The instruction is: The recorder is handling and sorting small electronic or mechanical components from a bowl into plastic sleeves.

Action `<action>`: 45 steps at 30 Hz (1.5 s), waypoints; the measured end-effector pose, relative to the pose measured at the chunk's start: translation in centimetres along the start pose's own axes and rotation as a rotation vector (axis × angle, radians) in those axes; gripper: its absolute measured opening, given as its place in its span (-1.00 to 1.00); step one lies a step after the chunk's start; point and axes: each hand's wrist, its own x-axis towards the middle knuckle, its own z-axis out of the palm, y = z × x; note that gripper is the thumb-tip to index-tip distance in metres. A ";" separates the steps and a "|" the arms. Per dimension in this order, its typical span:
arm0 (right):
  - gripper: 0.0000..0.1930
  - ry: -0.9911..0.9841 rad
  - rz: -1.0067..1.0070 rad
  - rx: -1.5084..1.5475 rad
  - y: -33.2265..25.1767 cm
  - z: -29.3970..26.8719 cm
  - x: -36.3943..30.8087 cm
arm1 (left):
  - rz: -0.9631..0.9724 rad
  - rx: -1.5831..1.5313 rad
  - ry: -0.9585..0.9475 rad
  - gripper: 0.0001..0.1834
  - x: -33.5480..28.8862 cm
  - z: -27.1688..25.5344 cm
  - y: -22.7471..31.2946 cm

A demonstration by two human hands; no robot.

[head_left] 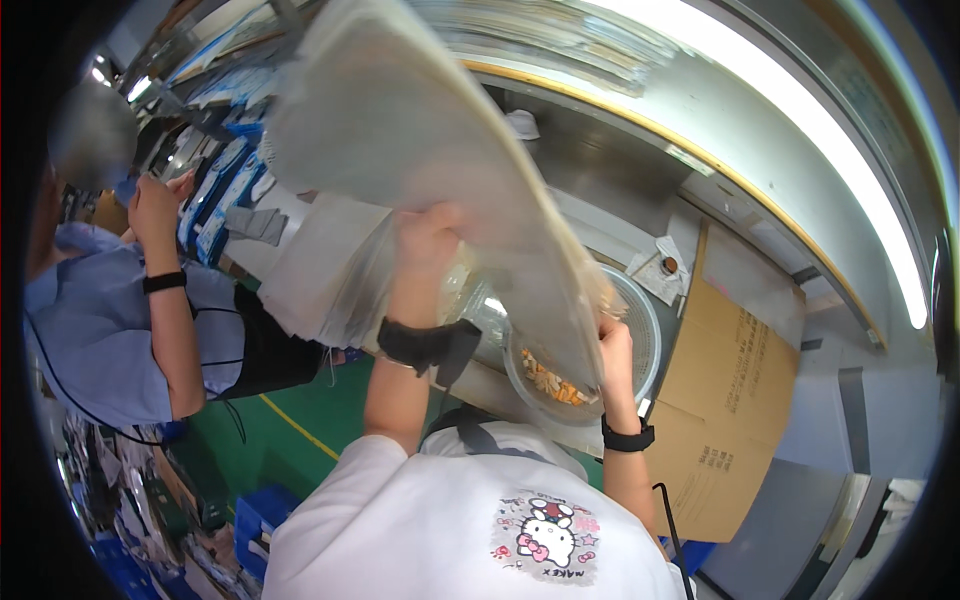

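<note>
A large, greyish translucent plastic sheet (400,120), perhaps several layers thick, is raised in front of me and blurred by motion. My left hand (430,237) is closed on its lower left part; the fingers are partly veiled by the plastic. My right hand (615,350) grips the sheet's right edge near its lower corner, above a round mesh basket (652,335). Small orange and whitish pieces (550,378) lie in the basket, partly hidden by the sheet. More plastic sheets (320,265) lie in a pile on the bench, left of my left hand.
A co-worker in a blue shirt (110,330) stands at the left, hands raised. A flattened cardboard box (715,400) lies right of the basket, with a small brown-topped item (668,265) on white paper behind. A shelf (640,125) runs across the back. Blue crates (262,520) stand on the green floor.
</note>
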 end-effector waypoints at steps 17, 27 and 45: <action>-0.84 0.109 -0.681 0.041 -5.8 -2.2 -3.8 | -0.130 -0.173 -0.237 -0.79 0.8 -6.4 3.3; -0.81 -0.049 -0.496 0.128 -5.9 -2.6 -2.2 | 0.027 -0.105 -0.234 -0.75 0.9 -2.2 2.8; -0.69 -0.164 -0.344 -0.080 -5.8 -0.4 0.7 | -0.023 0.101 -0.153 -0.80 1.8 -5.8 4.0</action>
